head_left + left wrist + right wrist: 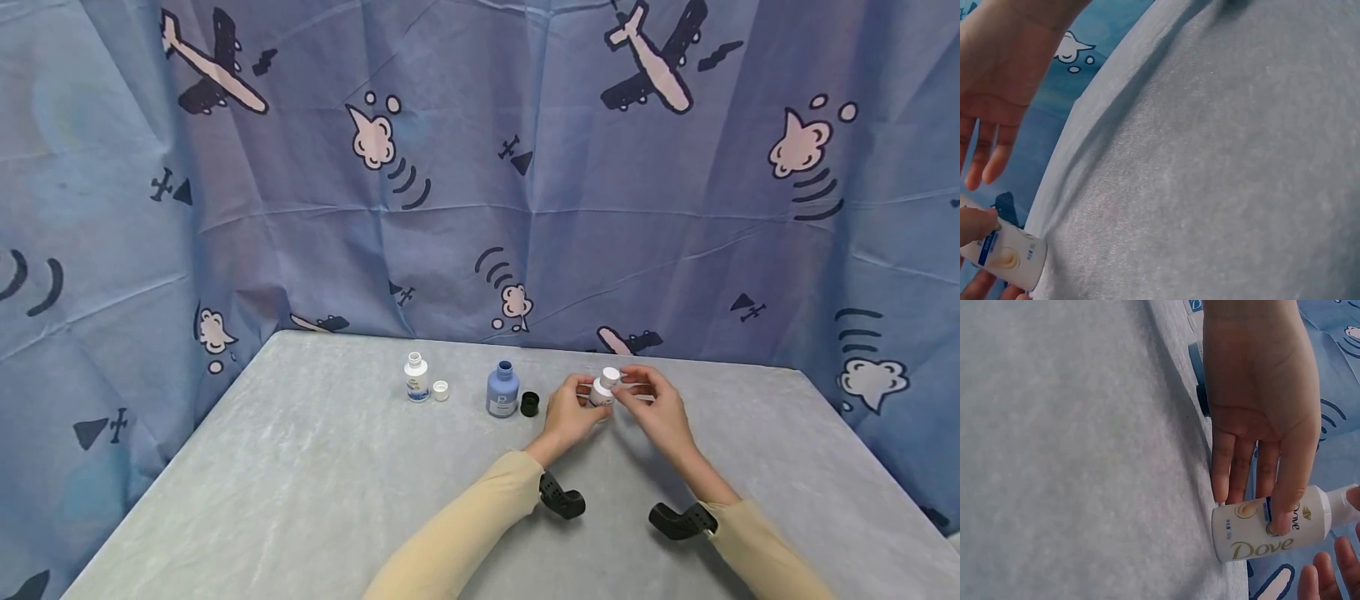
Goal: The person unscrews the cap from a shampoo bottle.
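Note:
On the right of the table, my left hand (570, 413) grips the body of a small white Dove bottle (1254, 540). Its thumb lies across the label. The bottle is upright in the head view, a white cap (611, 377) on top. My right hand (660, 414) comes from the other side, thumb and index finger pinching at that cap; its other fingers (1000, 156) stay extended away from the bottle. Left of the hands stands a blue bottle (502, 393) with an uncovered neck, a black cap (529, 404) beside it. Farther left is an uncapped white bottle (417, 382) next to its white cap (441, 391).
A pale grey cloth covers the table (300, 483). Behind it hangs a blue curtain (450, 183) printed with planes and clouds. Black wrist cameras (561, 497) sit on both forearms.

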Motion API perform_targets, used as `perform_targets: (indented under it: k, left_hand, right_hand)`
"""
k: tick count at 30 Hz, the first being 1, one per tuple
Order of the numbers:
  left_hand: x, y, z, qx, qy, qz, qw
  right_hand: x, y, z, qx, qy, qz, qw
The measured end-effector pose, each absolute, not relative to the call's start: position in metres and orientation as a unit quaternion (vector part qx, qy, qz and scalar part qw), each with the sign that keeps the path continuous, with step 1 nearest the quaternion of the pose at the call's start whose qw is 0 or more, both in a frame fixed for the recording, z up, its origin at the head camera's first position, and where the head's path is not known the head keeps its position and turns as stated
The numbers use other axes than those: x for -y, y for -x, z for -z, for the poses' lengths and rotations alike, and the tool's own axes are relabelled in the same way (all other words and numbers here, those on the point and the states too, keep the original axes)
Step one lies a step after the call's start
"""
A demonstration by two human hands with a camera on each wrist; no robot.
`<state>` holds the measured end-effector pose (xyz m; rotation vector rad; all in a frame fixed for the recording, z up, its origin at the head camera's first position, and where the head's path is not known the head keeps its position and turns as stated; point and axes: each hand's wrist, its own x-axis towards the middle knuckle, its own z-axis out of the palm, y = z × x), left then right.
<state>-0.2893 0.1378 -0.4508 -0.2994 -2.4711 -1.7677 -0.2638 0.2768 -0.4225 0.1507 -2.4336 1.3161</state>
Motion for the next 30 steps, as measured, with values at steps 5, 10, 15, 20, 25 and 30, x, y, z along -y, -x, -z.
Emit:
perform_targets:
  k: [5,10,15,20,25,30]
  left_hand:
    - [-0.14,0.29,0.452,0.813,0.097,0.571,0.051]
    - [-0.141,0.289,0.455,0.816,0.098,0.565,0.07]
    - [-0.14,0.287,0.456,0.812,0.099,0.57,0.083]
    - [-0.14,0.288,0.459,0.804,0.099,0.579,0.092]
    - [-0.137,0.286,0.458,0.807,0.109,0.573,0.086]
    - [-0.134,0.28,0.454,0.805,0.128,0.573,0.087]
  right_hand:
    - [-0.277,0.267,0.423,0.859,-0.045,-0.476,0.183]
    - [-0.276,0.267,0.424,0.851,-0.057,-0.487,0.188]
    - [-0.276,0.268,0.424,0.855,-0.06,-0.478,0.192]
    - [-0.274,0.269,0.422,0.855,-0.065,-0.476,0.195]
    - [-0.272,0.265,0.415,0.857,-0.066,-0.482,0.171]
    - [-0.273,0.264,0.412,0.863,-0.064,-0.474,0.165]
